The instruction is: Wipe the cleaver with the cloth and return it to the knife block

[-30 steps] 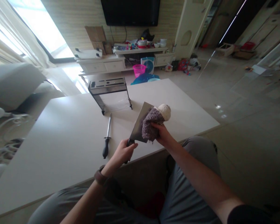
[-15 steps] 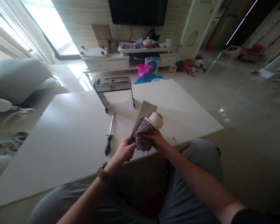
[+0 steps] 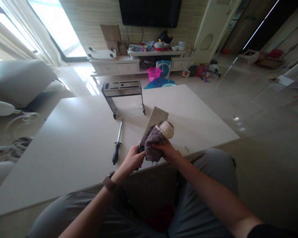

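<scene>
Cleaver [image 3: 158, 115]: in the head view, it is slanting up and away from the person above the near edge of the white table [image 3: 84, 148], its bare blade end showing beyond the cloth.
Left hand [image 3: 134, 159]: closing its fingers around the cleaver's black handle, the grip clamping firmly there.
Right hand [image 3: 165, 149]: clamping on the bunched cloth [image 3: 152, 142], its thumb lying across the folds.
Cloth: showing dark purple-grey with a pale, rolled end; it is covering the blade part nearest the handle.
Hidden side: the cloth is blocking sight of the fingers beneath it.
Sharpening steel [image 3: 117, 143]: lying on the table to the left of the cleaver, its black handle pointing towards the person.
Knife rack [image 3: 123, 87]: standing upright on the table just beyond the steel's tip.
Watch [image 3: 109, 183]: circling the left wrist on a brown strap.
Background: a pink basket [image 3: 154, 74] is standing before the low cabinet [image 3: 111, 68], and a television [image 3: 150, 13] is hanging above.
</scene>
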Demonstrator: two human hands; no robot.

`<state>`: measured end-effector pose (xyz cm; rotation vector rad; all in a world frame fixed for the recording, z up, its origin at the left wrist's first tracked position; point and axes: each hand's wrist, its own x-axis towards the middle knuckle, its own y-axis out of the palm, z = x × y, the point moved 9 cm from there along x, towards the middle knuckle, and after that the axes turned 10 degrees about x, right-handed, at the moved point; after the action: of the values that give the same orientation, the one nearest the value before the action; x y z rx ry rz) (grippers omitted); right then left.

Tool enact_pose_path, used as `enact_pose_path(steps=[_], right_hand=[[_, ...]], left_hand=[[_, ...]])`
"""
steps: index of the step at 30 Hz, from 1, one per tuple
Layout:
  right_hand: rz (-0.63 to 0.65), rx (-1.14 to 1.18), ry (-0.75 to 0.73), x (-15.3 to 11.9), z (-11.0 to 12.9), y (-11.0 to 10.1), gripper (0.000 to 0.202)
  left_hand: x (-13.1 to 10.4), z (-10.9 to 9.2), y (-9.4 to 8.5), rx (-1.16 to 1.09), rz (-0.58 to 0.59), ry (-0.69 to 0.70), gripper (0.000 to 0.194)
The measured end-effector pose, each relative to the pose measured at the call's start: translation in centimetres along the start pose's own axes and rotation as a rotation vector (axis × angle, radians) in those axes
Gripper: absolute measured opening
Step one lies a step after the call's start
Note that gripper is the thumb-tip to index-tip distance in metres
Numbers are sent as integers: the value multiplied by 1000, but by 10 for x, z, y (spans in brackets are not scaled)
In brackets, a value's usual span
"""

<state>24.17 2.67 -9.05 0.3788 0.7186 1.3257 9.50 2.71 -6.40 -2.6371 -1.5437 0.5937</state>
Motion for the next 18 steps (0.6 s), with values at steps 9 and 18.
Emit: enact_pose_path(steps=[9,18], right_hand=[[35,-269,-97,2,33,4,71],[-17,-130,-118,4,41,-3,63]], left_hand=[[-3,-8,-14,34,-5,-9,29],[-3,-7,-11,-119,-11,8,21]])
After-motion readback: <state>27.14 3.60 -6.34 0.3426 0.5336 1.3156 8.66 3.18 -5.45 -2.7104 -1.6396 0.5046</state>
